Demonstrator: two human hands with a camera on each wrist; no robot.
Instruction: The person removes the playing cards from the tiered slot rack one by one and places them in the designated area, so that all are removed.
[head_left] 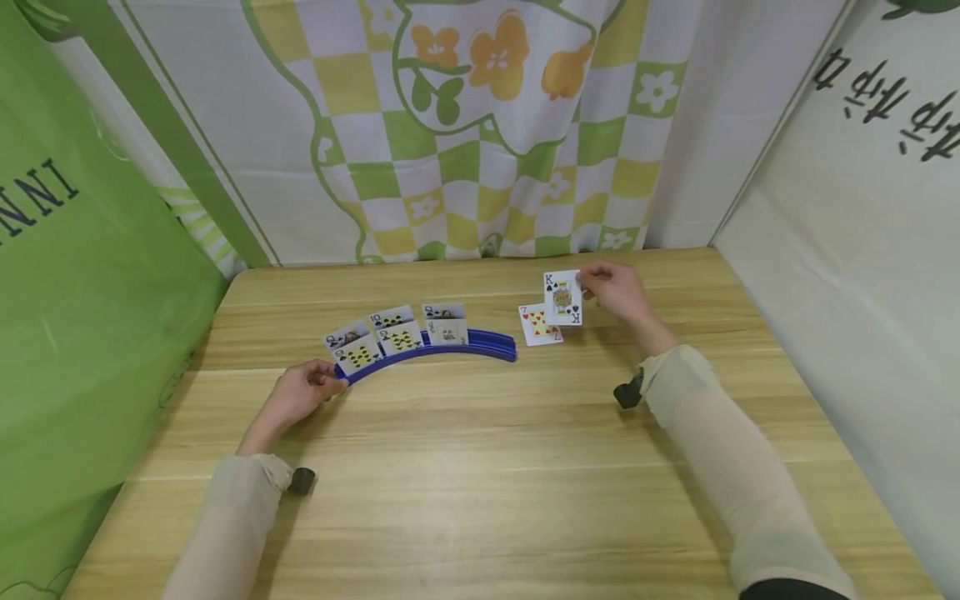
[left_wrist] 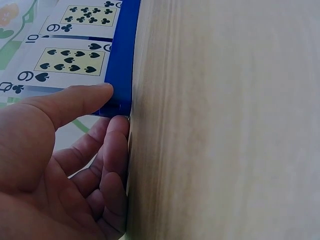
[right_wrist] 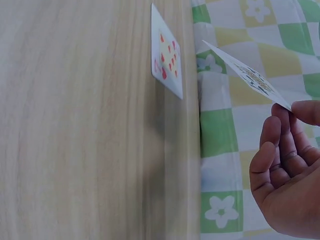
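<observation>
A curved blue card holder (head_left: 480, 341) stands on the table, with several playing cards upright in it in overlapping pairs. Its front cards include a nine of spades (left_wrist: 69, 61) and a nine of clubs (left_wrist: 89, 16); face cards partly show behind. My left hand (head_left: 301, 392) grips the holder's left end, thumb on the front and fingers against the end. In my right hand (head_left: 617, 290), thumb and fingers pinch the edge of a king of spades (head_left: 562, 297), raised above the table. Below and left of it lies a seven of hearts (head_left: 537, 328), partly covered from the head view.
The wooden table (head_left: 450, 483) reaches back to a checked, flowered curtain (head_left: 480, 167). A green cloth wall (head_left: 82, 275) borders the left side and a white one (head_left: 840, 242) the right. Small dark wrist devices (head_left: 628, 392) sit at both cuffs.
</observation>
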